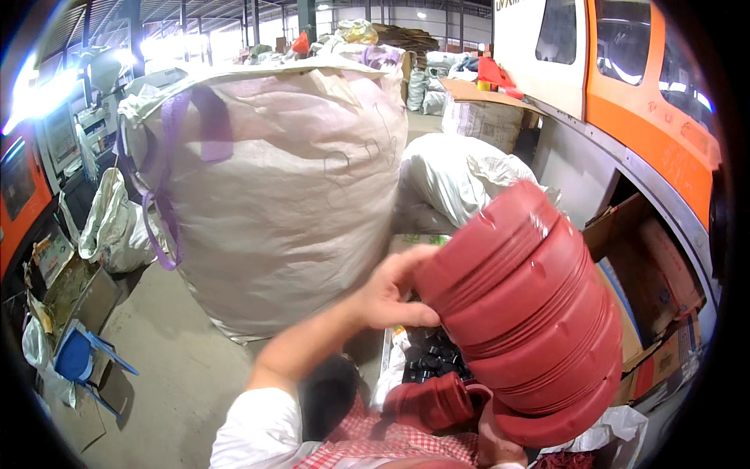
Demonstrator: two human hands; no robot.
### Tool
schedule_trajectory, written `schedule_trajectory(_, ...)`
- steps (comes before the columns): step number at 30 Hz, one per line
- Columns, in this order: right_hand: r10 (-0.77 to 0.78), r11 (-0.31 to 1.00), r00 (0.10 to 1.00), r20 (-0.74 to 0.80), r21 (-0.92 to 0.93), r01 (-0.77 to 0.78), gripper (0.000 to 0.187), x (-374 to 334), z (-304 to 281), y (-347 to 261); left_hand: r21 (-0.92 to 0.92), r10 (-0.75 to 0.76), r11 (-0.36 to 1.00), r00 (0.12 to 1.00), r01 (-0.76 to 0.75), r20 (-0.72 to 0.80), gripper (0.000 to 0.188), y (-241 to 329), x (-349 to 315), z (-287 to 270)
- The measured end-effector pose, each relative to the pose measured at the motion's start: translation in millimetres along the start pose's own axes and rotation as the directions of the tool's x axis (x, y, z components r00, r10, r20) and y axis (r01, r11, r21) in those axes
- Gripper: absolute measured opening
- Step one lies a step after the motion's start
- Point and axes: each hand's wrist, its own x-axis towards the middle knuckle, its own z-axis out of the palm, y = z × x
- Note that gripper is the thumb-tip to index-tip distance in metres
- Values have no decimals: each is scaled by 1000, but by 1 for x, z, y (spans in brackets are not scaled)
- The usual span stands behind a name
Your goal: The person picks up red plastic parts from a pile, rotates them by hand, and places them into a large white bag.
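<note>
The leaning red plastic tub stack (527,313) could slip apart if the left hand (394,293), half-curled and gripping its side, or right hand (498,442), closure hidden, slackens.

The person wears a red-and-white checked garment (391,452), its small squares set in a close, regular pattern and its cloth creased, the lower part cut off by the rim of the view. To the left of the checked garment is a loose sleeve (258,426), plain white and wrinkled, ending near the elbow so that the forearm (312,339) and left hand (394,291) are bare. Just above the checked garment's left part shows a dark, rounded patch of what looks like legwear (328,391), too shadowed for detail.
</note>
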Motion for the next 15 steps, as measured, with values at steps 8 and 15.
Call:
schedule_trajectory(8,-154,980,987,46,-122,158,87,333,136,-64,689,545,725,589,26,-596,62,215,153,-127)
schedule_trajectory(15,-604,638,755,254,-414,649,24,260,106,-46,686,274,720,868,100,-414,34,135,55,-100)
